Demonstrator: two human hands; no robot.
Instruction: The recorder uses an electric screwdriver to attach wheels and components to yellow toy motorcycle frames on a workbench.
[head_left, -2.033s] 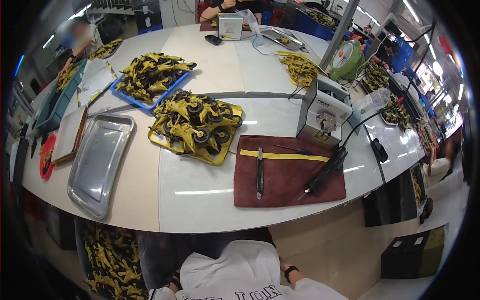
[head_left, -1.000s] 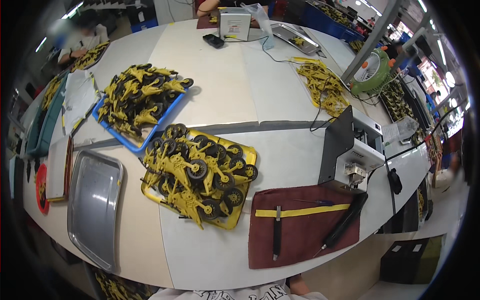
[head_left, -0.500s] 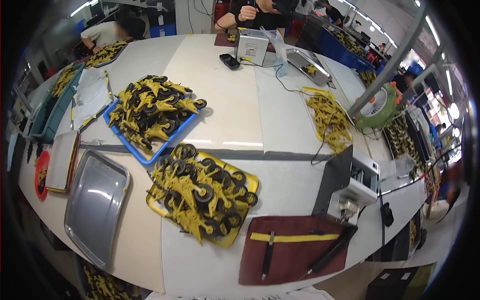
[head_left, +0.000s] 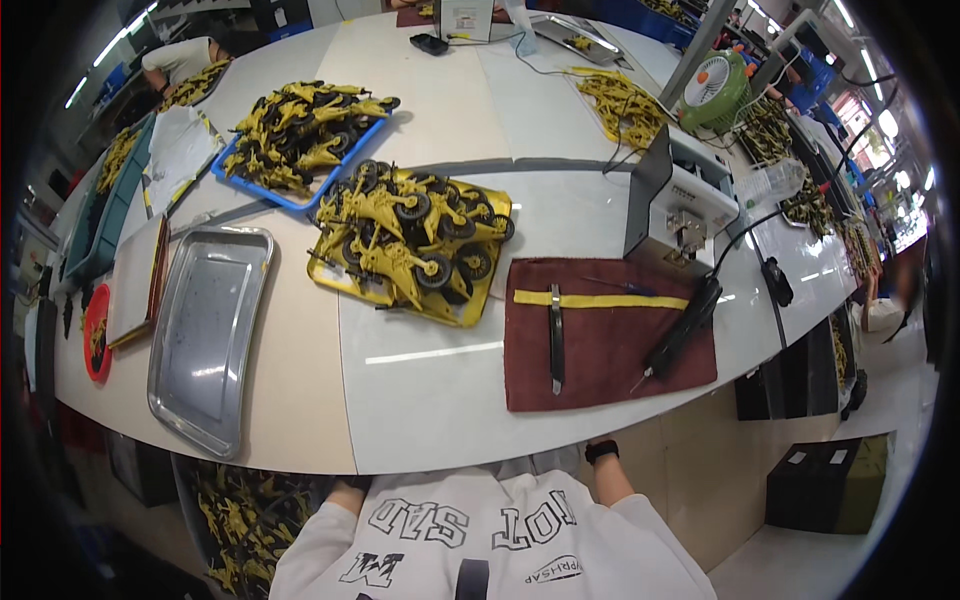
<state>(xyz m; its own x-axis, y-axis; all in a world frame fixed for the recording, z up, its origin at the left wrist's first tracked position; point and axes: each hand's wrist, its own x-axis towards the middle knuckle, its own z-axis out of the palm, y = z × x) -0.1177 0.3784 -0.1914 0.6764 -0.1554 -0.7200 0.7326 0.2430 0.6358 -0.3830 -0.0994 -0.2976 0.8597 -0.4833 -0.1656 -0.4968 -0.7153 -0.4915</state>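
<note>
Both my forearms reach down beside my white sweatshirt (head_left: 480, 530) to the table's near edge. My left hand is hidden under that edge; only the left forearm (head_left: 345, 496) shows. A black band (head_left: 602, 451) circles my right wrist, and just a sliver of the right hand shows past it, fingers hidden. Closest across the edge is a dark red mat (head_left: 610, 370) with a yellow strip (head_left: 600, 300), a slim black-handled tool (head_left: 557, 345) and a corded black pen-like tool (head_left: 685, 325) on it. A yellow tray (head_left: 465, 315) heaped with yellow-and-black toy motorcycles (head_left: 410, 235) stands left of the mat.
A blue tray (head_left: 290, 203) of similar toys sits behind. An empty metal tray (head_left: 210, 340) and a red bowl (head_left: 97, 335) are at left. Behind the mat stands a boxy device (head_left: 685, 200); a green fan (head_left: 715, 90) is farther right. A toy-filled bin (head_left: 250, 515) sits below the table.
My view has tilted down, so the table sits higher in the picture. My forearms and sweatshirt have come into sight. The trays and tools keep their places.
</note>
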